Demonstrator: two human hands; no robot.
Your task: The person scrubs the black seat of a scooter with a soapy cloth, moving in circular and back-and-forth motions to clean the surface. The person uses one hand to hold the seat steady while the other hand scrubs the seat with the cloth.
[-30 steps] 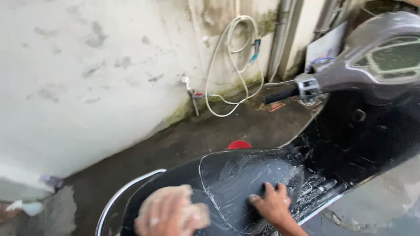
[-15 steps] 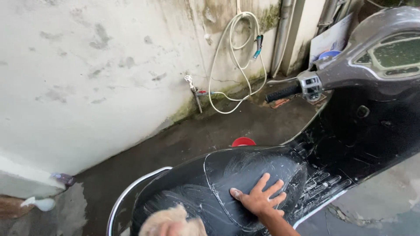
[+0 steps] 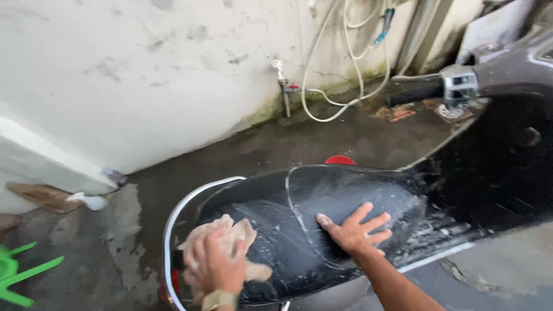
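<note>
A black scooter seat, wet and streaked with soap, fills the lower middle of the head view. My left hand grips a beige wet cloth and presses it on the rear part of the seat. My right hand lies flat with fingers spread on the front part of the seat, holding nothing. A chrome grab rail curves around the seat's rear end.
The scooter's handlebar grip and dark front body are at the right. A stained white wall carries a tap and a looped white hose. A red object shows behind the seat. Green plastic legs stand at left on wet concrete.
My left hand with the cloth has come up into fuller view on the seat's rear. My right hand slid backward from the footboard edge onto the seat. The view shifted left.
</note>
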